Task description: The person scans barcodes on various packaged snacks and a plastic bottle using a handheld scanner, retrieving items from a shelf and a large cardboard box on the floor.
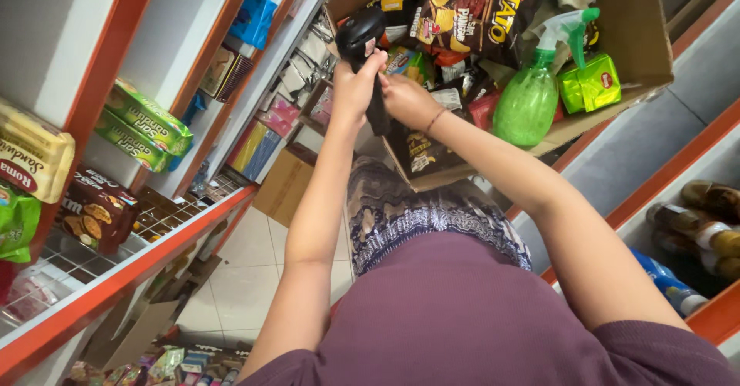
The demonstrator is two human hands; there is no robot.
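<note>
— Where's the black handheld scanner [362,35]?
— Over the cardboard box [640,39] of snack bags; left hand [356,85] wrapped round its handle; right hand [405,97] pinching it lower down, beside the green spray bottle [532,97].

I'm seeing even, soft daylight; shelves far left of the left hand [354,85] are bending (wide-lens distortion), slightly blurred.
</note>
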